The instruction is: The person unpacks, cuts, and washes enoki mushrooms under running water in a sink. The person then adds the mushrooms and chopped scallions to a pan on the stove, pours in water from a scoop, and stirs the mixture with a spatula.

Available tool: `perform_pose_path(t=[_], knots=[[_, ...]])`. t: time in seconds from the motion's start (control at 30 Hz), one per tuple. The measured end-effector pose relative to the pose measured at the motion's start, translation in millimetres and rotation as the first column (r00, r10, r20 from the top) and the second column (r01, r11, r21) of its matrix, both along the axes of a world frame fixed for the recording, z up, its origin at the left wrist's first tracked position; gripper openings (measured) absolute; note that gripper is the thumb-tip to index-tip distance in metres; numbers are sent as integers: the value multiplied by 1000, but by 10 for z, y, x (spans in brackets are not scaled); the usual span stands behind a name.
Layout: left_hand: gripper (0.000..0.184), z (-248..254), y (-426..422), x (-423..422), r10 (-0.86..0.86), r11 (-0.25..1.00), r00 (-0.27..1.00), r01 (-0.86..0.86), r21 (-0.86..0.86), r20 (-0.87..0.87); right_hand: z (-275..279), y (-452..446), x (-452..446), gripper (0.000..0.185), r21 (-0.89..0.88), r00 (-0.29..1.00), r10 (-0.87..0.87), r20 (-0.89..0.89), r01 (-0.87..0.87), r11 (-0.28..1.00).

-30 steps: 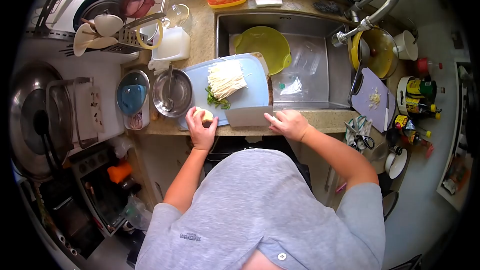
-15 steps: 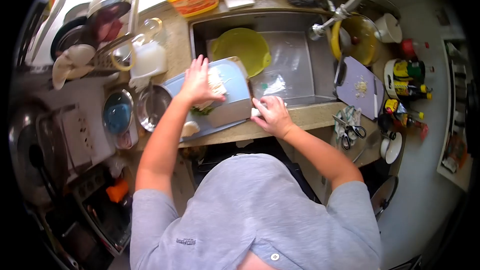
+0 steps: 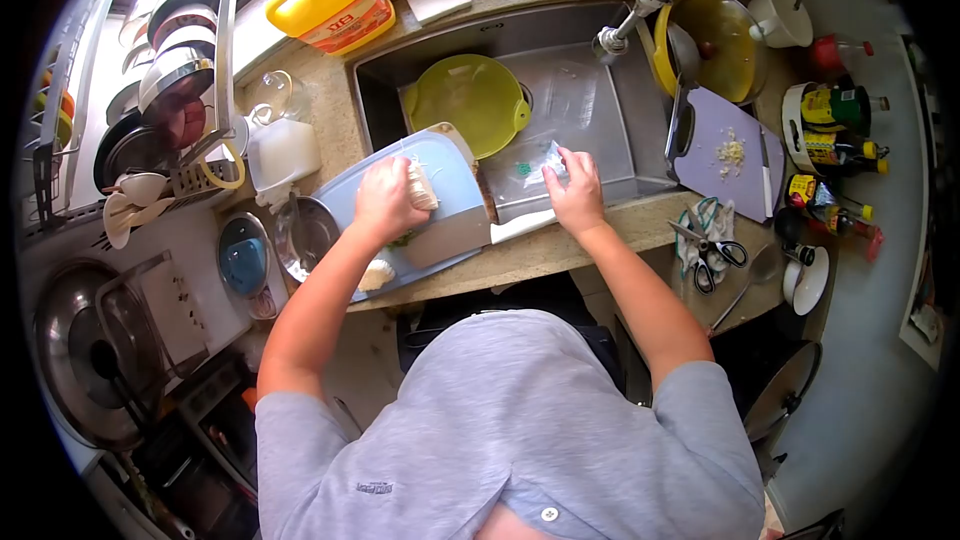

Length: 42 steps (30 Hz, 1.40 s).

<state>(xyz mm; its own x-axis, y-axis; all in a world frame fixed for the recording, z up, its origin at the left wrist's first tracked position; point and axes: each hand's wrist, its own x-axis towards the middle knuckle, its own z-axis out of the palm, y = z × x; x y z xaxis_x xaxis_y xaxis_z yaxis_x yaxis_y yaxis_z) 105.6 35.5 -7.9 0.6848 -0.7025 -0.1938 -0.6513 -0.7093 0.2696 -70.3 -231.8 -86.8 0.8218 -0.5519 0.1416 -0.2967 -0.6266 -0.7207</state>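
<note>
My left hand (image 3: 388,198) is wrapped round the bundle of white enoki mushrooms (image 3: 422,186) on the blue cutting board (image 3: 452,165). Over the sink's near edge, my right hand (image 3: 574,190) pinches a piece of clear plastic wrapper (image 3: 551,158). The cleaver (image 3: 440,241) lies on the board's near side, its white handle (image 3: 522,226) pointing right. A pale cut mushroom root (image 3: 376,275) rests at the board's near left corner. Some chopped green pieces (image 3: 403,239) show beside my left hand, partly hidden.
The sink (image 3: 640,130) holds a green basin (image 3: 465,100). Left of the board is a metal bowl (image 3: 318,230). At the right are a purple board (image 3: 715,155) with chopped bits, scissors (image 3: 704,250) and sauce bottles (image 3: 835,150). A yellow jug (image 3: 345,20) stands behind.
My left hand has left the mushroom root and closed on the enoki. My right hand has let go of the cleaver and moved to the wrapper in the sink. The view has shifted.
</note>
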Motion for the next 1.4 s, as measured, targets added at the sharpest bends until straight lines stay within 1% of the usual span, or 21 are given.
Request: perform_pose_path(t=[0.1,0.17,0.2,0.27,0.3,0.37,0.43,0.5,0.53,0.57,0.63,0.7,0.77,0.9,0.97,1.03,1.1,1.17,1.2,1.27,1.4], knots=[[68,75,-11,52,-16,1000,999,17,8,-41,120,150,100,40,114,999,32,6,-32,993],[69,169,-4,154,59,998,964,-56,21,-259,265,328,218,40,184,998,57,12,-59,981],[69,172,32,212,58,998,964,-52,29,-261,329,431,277,40,231,995,96,41,-103,967],[64,174,156,374,156,950,808,-280,-137,-568,390,630,399,39,314,985,145,89,-166,935],[64,130,228,463,158,951,808,-278,-132,-567,406,713,474,39,350,982,157,106,-184,918],[59,10,372,597,80,838,684,-439,-323,-725,414,834,611,38,409,983,157,93,-182,894],[58,42,442,655,92,779,637,-525,-342,-766,380,901,724,37,630,982,183,34,-163,759],[61,53,514,735,-81,648,157,-742,-172,-984,349,930,779,37,640,984,168,51,-161,751],[66,53,528,732,-160,634,74,-756,-160,-984,363,920,803,39,646,984,173,31,-152,748],[66,43,532,709,-158,631,78,-759,-161,-984,379,925,828,40,652,984,179,12,-144,745],[69,32,510,678,-348,566,6,-795,-216,-937,439,963,898,41,576,983,171,60,-174,799],[74,65,506,625,-366,561,-14,-801,-208,-931,573,968,993,42,493,981,162,103,-192,848],[69,142,468,586,-455,574,-45,-778,-254,-890,805,938,1171,44,6,910,271,315,-288,958],[73,245,436,514,-470,581,-43,-767,-272,-881,750,923,1418,43,33,822,424,380,-470,882],[75,280,462,448,-490,519,-37,-815,-257,-871,531,824,1458,40,243,901,319,294,-394,887],[76,300,519,372,-510,454,-35,-859,-235,-859,383,639,1402,32,281,960,174,219,-233,931],[78,262,498,303,-643,360,-90,-912,-197,-760,299,383,1267,32,449,997,60,41,-72,891],[80,180,394,249,-714,322,-113,-929,-181,-691,-127,10,1160,37,631,978,-175,-115,208,747],[80,172,281,251,-726,339,-136,-924,-179,-674,-371,-228,1085,41,494,906,-346,-242,422,760],[80,165,6,257,-744,364,-179,-917,-166,-643,-629,-626,983,51,182,664,-626,-409,731,657],[82,-9,-678,189,-745,462,-339,-883,-78,-574,-1375,-1187,958,43,1,506,-651,-565,790,613]])
